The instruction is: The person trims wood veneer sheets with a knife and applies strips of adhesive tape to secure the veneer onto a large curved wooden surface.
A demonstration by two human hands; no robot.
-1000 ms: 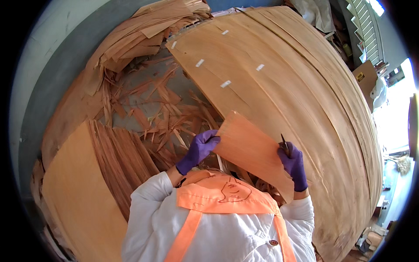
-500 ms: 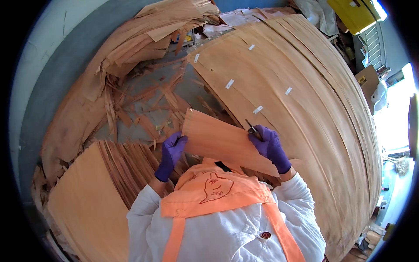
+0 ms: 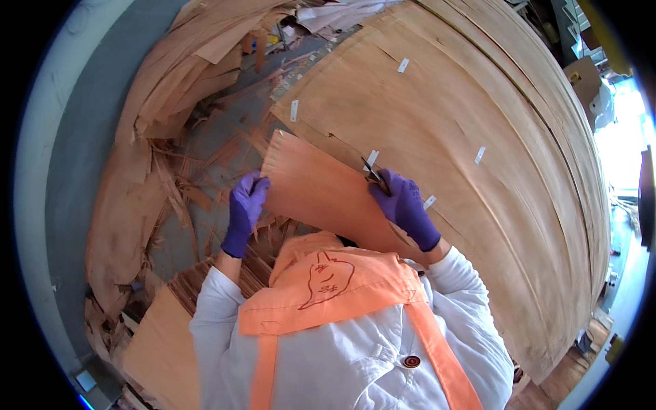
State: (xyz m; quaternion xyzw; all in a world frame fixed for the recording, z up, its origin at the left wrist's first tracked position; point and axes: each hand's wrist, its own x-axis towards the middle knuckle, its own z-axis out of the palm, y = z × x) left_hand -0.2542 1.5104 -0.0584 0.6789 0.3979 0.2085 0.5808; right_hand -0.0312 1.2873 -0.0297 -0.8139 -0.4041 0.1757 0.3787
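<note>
A thin reddish veneer sheet (image 3: 314, 181) stretches between my hands above the edge of a big stack of wide veneer (image 3: 519, 225). My left hand (image 3: 246, 208), in a purple glove, grips the sheet's left edge between thumb and fingers. My right hand (image 3: 403, 208), gloved alike, is closed round small dark scissors (image 3: 372, 172) at the sheet's right part; whether it also grips the sheet I cannot tell. The scissors' tips point up and away from me. Short white tape strips (image 3: 480, 155) dot the large stack.
Torn veneer (image 3: 178, 75) is heaped along the back left, with scraps (image 3: 195, 195) strewn over the grey floor (image 3: 205, 178). A pale sheet on a reddish pile (image 3: 154, 338) lies lower left. A cardboard piece (image 3: 582, 78) stands at the upper right by a bright opening.
Both hands have moved leftward and away from my body with the veneer sheet, now over the big stack's left edge. My view has shifted, and the scissors remain in my right hand.
</note>
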